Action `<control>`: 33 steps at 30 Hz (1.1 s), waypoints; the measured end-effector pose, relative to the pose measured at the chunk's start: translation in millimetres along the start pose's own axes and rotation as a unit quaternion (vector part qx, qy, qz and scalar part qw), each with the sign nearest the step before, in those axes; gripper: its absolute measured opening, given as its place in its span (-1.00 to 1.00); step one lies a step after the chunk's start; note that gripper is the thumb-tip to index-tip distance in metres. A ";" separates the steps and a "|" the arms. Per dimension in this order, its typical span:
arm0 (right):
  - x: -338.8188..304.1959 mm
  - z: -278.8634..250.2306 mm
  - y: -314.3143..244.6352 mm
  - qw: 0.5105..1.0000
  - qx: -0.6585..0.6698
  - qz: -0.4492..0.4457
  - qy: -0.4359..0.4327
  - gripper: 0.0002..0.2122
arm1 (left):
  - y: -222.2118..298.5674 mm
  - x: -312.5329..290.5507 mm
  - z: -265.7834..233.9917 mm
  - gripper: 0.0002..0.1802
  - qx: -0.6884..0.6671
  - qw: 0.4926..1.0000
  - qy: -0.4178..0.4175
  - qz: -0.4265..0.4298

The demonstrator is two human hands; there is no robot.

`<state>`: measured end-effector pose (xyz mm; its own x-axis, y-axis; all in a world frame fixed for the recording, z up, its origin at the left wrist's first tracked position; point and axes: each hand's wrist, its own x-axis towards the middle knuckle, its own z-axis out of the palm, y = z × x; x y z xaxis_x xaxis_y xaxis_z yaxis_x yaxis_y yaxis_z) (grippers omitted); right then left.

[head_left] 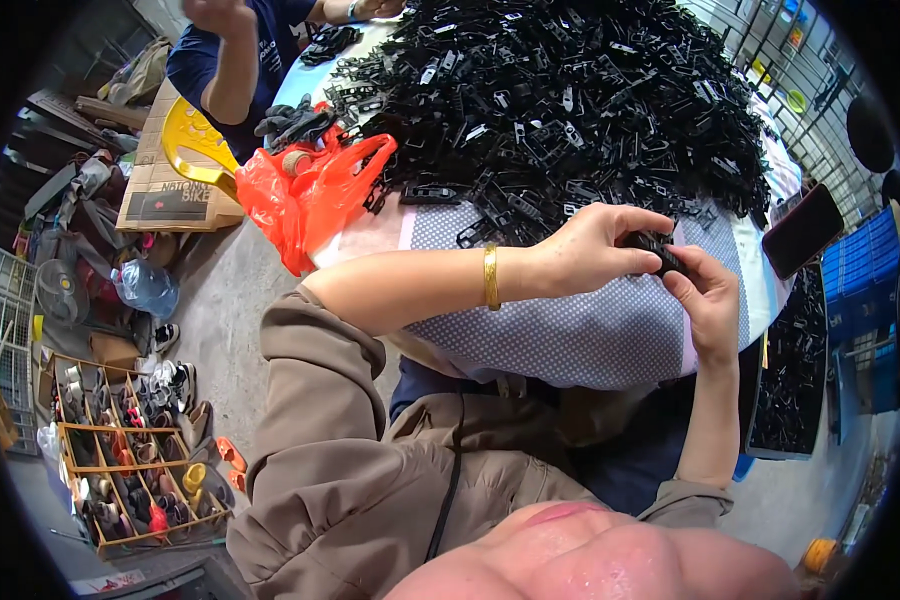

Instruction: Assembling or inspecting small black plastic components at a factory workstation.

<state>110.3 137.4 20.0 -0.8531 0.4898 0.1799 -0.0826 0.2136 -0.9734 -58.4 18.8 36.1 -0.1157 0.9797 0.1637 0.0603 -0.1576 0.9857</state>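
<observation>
My left hand [592,248], with a gold bangle [491,278] on its wrist, pinches a small black plastic part [660,250] between thumb and fingers. My right hand [708,298] grips the same part from the other side, so the two hands meet over the table's near edge. Fingers cover much of the part, and its exact kind cannot be made out. Just beyond my hands rises a large heap of similar black plastic parts [560,110], several with slots. A few lie loose on the dotted tablecloth [560,335].
A red plastic bag [290,200] and dark gloves [295,122] lie at the table's left. Across from me sits another person [235,70]. On the right edge is a dark phone [803,232], above a box of black parts [788,380]. A shoe rack [135,465] stands lower left.
</observation>
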 end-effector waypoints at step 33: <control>15.9 -12.1 28.7 0.847 -0.475 -0.184 0.151 -0.75 | -7.4 122.3 -107.2 -0.69 0.800 0.580 0.098 -0.123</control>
<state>100.6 161.6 -3.4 -0.6770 0.4052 0.6144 0.2595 0.9126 -0.3160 -179.3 126.5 53.1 -0.4165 0.8907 0.1820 0.8419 0.4535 -0.2926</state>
